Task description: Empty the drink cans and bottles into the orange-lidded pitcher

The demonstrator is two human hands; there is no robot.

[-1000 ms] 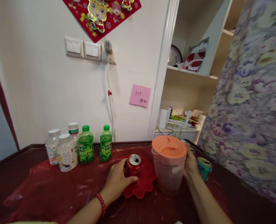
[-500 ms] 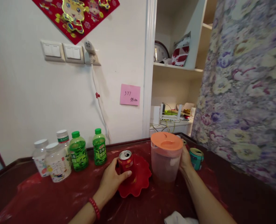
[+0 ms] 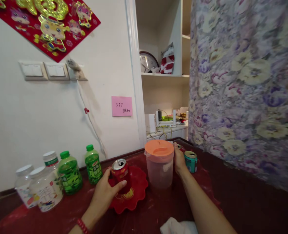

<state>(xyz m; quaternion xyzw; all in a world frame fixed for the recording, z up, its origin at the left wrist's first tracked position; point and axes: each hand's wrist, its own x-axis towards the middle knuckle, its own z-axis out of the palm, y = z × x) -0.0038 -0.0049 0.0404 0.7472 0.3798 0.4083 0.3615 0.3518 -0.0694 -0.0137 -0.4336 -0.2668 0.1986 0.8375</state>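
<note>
My left hand (image 3: 104, 189) is wrapped round a red drink can (image 3: 121, 175), its thumb across the front. The can's top opening shows, and it is over a red scalloped plate (image 3: 140, 187); whether its base touches the plate cannot be made out. To the right stands a clear plastic pitcher (image 3: 159, 172) with an orange lid (image 3: 160, 148). At the pitcher's right side, my right hand (image 3: 180, 160) is closed where its handle would be, fingers largely hidden behind the pitcher. Just beyond that hand are a teal can (image 3: 190, 161) and part of another red can (image 3: 179, 147).
Two green-capped bottles (image 3: 70, 175) (image 3: 93, 165) and several white-lidded clear jars (image 3: 46, 191) stand at the left. A white cloth (image 3: 178, 226) lies at the near edge. Behind the table are a wall, a shelf with a router (image 3: 165, 123), and a floral curtain (image 3: 243, 97).
The view has swung right and up, so everything sits further left in the picture. The left hand still grips the red can, and more of the plate's gold print shows. The right hand stays at the pitcher.
</note>
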